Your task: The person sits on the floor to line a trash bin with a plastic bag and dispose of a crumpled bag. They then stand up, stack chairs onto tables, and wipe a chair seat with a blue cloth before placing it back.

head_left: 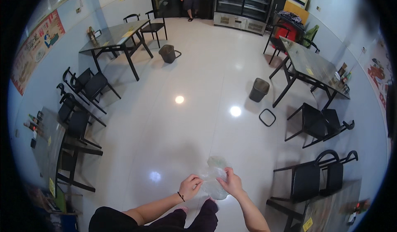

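- At six o'clock in our view, we have a clear, crumpled plastic bag (215, 185) between our hands, above the floor and our feet.
- Our left hand (190, 187), on the bag's nine o'clock side, is nearly closed, thumb and fingertips pinching its edge.
- Our right hand (232, 183), towards two o'clock, is partly curled, thumb and fingers gripping the film; holding opposite sides probably keeps it spread.
- At one o'clock from our hands stands a grey bin (259, 90); a dark ring (260, 116) lies apart on the tiles, perhaps its detached rim.
- We cannot make out the bag's mouth or layers: the film is see-through, and our fingers cover its edges.
- At twelve o'clock, the top edge cuts off a standing person (191, 0).
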The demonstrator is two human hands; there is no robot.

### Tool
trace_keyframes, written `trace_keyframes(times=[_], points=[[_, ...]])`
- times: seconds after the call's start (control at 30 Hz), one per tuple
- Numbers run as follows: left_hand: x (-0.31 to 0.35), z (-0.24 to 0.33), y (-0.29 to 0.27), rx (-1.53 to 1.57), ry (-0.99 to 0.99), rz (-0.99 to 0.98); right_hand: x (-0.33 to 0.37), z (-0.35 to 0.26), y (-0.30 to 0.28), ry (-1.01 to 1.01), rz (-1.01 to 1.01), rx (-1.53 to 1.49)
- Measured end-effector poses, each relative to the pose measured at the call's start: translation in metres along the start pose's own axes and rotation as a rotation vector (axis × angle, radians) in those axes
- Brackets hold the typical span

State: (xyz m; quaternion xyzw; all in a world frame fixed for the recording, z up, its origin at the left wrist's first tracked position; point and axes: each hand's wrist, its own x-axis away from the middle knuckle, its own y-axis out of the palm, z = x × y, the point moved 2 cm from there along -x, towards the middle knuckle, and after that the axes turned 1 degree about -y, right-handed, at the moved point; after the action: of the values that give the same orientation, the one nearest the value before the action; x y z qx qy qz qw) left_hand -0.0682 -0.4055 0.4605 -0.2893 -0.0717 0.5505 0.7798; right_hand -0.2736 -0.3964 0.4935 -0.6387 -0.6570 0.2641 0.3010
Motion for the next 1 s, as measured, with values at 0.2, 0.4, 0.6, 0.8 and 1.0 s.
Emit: trace_keyframes(times=[0.2,0.4,0.6,0.8,1.0], points=[[-0.084,0.044,0.040,0.017,0.020,0.016,-0.045,0.054,-0.068,0.012,0.027,-0.068],[-0.160,0.074,0.068,0.059,-0.007,0.055,-0.092,0.079,-0.127,-0.011,0.068,-0.104],[-0.224,0.086,0.064,0.021,0.006,0.088,-0.151,0.085,-0.166,0.035,-0.039,-0.132],[-0.307,0.078,0.049,-0.041,-0.068,0.201,-0.245,0.066,-0.192,-0.085,-0.093,-0.016],[-0.419,0.069,0.037,-0.184,0.085,0.066,-0.342,0.061,-0.211,-0.177,-0.150,-0.014]])
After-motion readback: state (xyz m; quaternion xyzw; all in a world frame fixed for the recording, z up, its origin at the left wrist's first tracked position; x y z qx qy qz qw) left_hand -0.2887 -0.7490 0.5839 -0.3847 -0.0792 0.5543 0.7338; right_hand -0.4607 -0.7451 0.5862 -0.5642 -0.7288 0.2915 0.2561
